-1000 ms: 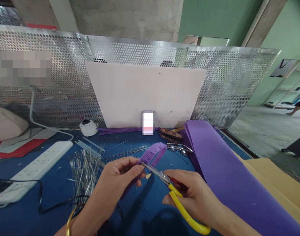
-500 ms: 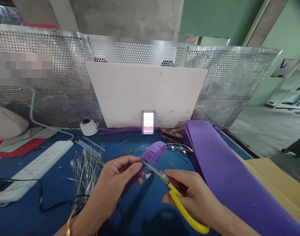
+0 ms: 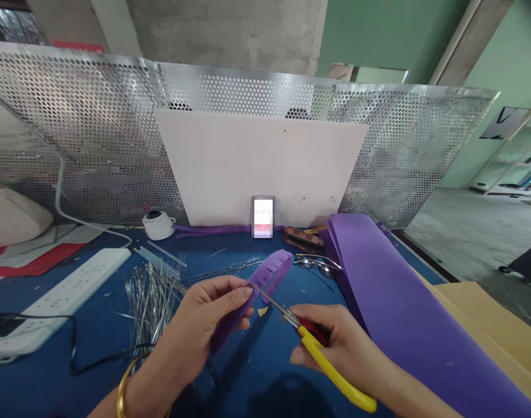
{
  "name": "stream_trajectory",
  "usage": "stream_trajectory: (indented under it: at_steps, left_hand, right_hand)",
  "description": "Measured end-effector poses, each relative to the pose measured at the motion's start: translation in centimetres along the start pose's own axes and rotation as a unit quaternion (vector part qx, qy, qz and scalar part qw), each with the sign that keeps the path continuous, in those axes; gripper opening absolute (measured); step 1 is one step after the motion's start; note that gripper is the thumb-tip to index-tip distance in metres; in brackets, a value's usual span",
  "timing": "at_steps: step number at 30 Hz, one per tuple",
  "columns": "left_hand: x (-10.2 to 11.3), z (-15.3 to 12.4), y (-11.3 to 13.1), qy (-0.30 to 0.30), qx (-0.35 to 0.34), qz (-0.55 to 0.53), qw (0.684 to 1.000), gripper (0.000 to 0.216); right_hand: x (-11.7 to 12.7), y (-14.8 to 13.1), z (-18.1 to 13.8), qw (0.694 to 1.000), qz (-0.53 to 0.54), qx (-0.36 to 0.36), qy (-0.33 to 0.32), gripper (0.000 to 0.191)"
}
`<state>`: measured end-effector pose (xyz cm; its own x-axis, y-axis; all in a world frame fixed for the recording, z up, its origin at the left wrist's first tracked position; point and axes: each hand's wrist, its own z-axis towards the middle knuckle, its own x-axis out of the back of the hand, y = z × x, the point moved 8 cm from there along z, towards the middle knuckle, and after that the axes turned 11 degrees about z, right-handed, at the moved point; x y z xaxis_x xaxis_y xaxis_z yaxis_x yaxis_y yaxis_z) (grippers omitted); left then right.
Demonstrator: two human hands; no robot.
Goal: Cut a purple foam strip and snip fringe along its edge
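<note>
A purple paper strip, fringed with small cuts along one edge, curls up from my left hand, pinched between thumb and fingers. Its lower end hangs beneath that hand. My right hand grips scissors with yellow and red handles. Their blades reach to the strip's edge right beside my left thumb; how far they are apart is hard to see. A bundle of silvery wires lies left of my left hand.
Folded purple sheets and tan paper lie on the right. Glasses, a checkered case, a blurred bright rectangle and a white cup stand behind the hands. On the left is a white power strip with a black cord.
The scissors have turned slightly and their blades look narrower, with the yellow handle swung a little down and right. My left hand keeps its pinch on the strip.
</note>
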<state>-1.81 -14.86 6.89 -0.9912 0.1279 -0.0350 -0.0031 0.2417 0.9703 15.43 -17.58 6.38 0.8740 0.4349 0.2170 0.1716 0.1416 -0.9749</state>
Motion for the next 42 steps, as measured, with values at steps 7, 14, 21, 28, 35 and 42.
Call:
stream_trajectory:
  at_steps: [7,14,21,28,35,42]
  left_hand:
    - [-0.3,0.0,0.1,-0.012,-0.008,-0.001,1.000,0.019]
    - [0.4,0.0,0.3,0.019,-0.039,0.069,0.997,0.017]
    - [0.4,-0.1,0.7,0.023,-0.062,0.097,0.993,0.017]
    - [0.4,-0.4,1.7,0.037,-0.099,0.134,0.985,0.014]
    - [0.3,-0.5,2.0,0.049,-0.103,0.145,0.983,0.015]
    - [0.5,-0.4,1.6,0.047,-0.092,0.130,0.986,0.014]
  right_hand:
    - [-0.1,0.9,0.1,0.998,0.067,-0.002,-0.015,0.031]
    - [0.2,-0.2,0.1,1.000,-0.003,0.003,0.007,0.023]
    - [0.5,-0.6,-0.3,0.997,-0.073,0.001,0.024,0.027]
    - [0.6,-1.0,-0.4,0.989,-0.139,0.013,0.049,0.028]
    - [0.7,-0.7,-0.4,0.991,-0.125,0.015,0.051,0.025]
    - [0.6,-0.9,-0.4,0.992,-0.119,0.022,0.048,0.025]
